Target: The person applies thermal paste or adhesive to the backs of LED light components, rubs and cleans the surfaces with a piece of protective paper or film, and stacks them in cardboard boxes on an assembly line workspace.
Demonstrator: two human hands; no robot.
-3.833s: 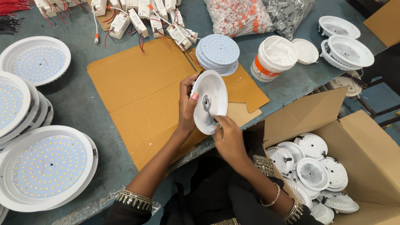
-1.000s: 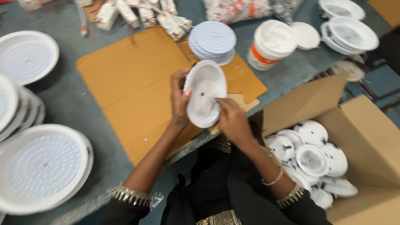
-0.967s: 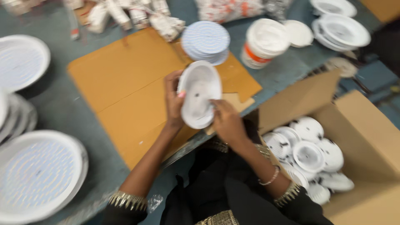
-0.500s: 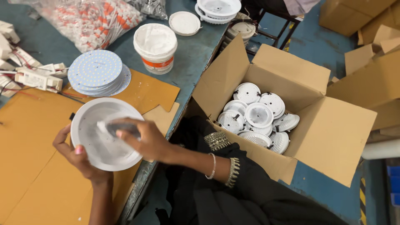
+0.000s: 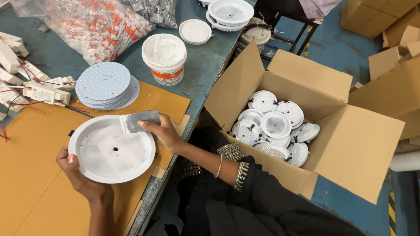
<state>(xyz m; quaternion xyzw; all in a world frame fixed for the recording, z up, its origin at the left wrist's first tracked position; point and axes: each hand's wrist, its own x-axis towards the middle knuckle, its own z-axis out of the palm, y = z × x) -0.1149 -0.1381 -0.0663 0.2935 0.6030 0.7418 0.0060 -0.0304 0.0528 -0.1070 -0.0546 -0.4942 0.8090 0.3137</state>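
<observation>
left hand [image 5: 81, 179] grips the white round lamp housing [image 5: 112, 148] by its lower rim, fingers curled underneath, thumb on the edge; housing is held face up over the brown cardboard sheet [image 5: 39, 183] on the blue-green table [image 5: 210, 57]. right hand [image 5: 164, 131] pinches a flat grey scraper-like piece [image 5: 141, 121], fingers closed on it, its end resting inside the housing's upper rim.

risk, as i judge it: the one-handed hold on the rim looks light; a push from the grey piece could tip the housing off the fingers. white paste tub [image 5: 164, 58] stands near the table edge, an elbow could catch it.

hard to read: what the grey piece is and whether it carries paste. left fingers are hidden under the housing. open carton [image 5: 332, 131] of small white housings [image 5: 275, 126] sits at right, its depth unseen.
</observation>
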